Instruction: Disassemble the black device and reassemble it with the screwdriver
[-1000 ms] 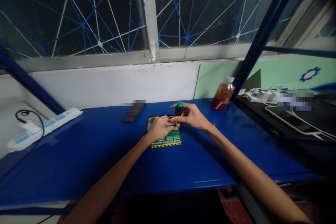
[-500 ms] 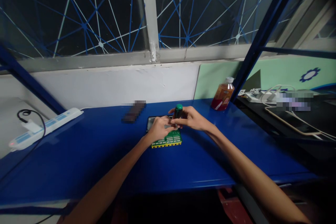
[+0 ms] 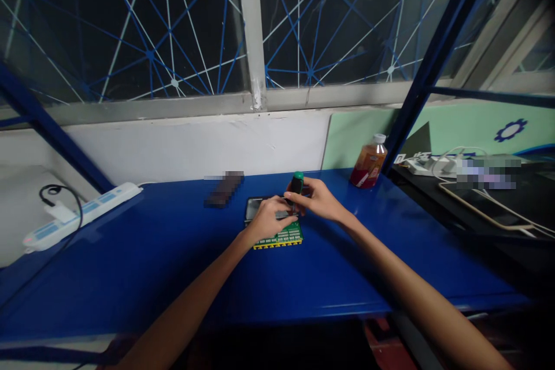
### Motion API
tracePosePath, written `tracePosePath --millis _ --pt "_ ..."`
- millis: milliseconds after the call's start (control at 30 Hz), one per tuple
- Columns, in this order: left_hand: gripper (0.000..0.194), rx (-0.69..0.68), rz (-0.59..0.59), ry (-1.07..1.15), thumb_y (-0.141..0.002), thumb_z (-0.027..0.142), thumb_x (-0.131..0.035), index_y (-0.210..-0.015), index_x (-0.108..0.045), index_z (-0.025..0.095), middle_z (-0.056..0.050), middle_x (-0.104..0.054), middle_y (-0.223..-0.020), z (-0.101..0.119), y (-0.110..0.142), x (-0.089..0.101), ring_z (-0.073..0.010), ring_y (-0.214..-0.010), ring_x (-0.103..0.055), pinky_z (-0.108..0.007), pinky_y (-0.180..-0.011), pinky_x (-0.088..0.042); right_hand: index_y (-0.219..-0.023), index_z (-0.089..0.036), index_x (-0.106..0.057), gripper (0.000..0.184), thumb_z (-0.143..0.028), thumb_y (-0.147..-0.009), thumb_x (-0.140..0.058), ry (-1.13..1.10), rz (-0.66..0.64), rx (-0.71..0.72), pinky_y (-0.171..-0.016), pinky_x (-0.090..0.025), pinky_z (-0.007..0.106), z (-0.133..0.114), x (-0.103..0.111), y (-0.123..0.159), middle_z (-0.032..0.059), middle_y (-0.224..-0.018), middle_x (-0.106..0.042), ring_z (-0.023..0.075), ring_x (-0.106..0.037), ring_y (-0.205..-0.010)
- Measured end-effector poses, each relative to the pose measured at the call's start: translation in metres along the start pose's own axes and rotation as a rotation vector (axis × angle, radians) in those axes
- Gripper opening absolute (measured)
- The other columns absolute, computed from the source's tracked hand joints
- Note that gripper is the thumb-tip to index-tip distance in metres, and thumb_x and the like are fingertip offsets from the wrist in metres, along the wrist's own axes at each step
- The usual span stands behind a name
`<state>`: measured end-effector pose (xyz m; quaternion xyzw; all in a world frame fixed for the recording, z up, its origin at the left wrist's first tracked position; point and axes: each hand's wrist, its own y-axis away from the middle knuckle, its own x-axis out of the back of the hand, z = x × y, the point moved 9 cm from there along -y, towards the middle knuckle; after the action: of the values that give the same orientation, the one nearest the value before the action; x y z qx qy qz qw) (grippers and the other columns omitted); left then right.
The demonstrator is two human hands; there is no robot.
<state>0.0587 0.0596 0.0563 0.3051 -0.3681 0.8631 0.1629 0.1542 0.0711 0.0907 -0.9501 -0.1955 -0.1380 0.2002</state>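
A green circuit board (image 3: 289,235) with a yellow toothed front edge lies on the blue table, with a dark-framed flat part (image 3: 252,207) at its back. My left hand (image 3: 269,218) rests over the board, fingers stretched across it and thumb apart, covering much of its middle. In my right hand (image 3: 319,200) is a screwdriver (image 3: 298,182) with a green-topped dark handle, gripped by the fingers. It stands nearly upright over the board's back right part. Its tip is beside my left fingers, and what it touches there is too small to make out.
A white power strip (image 3: 87,215) with a black cable lies at the left. Behind the board is a blurred dark object (image 3: 225,189). A drink bottle (image 3: 369,161) stands at the back right. Blue frame posts flank the table (image 3: 173,254); cables and a phone (image 3: 485,205) lie on the black surface beyond.
The screwdriver has tilted slightly and straightened again as my right fingers shifted around its handle. My left hand stays on the board. The whole view has shifted a little.
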Motion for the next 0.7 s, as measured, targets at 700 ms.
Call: tracePosePath --millis 700 --pt "0.016 -0.018 -0.035 -0.073 -0.085 0.02 -0.06 -0.093 -0.074 0.022 -0.005 -0.073 -0.099 0.005 0.002 0.002 -0.0219 -0.097 -0.065 -0.036 -0.088 -0.047 -0.094 -0.017 -0.064 0.03 -0.044 -0.082 -0.065 0.055 0.005 0.037 -0.055 -0.044 0.028 -0.008 -0.002 0.003 0.0017 -0.07 -0.063 0.0137 -0.057 -0.06"
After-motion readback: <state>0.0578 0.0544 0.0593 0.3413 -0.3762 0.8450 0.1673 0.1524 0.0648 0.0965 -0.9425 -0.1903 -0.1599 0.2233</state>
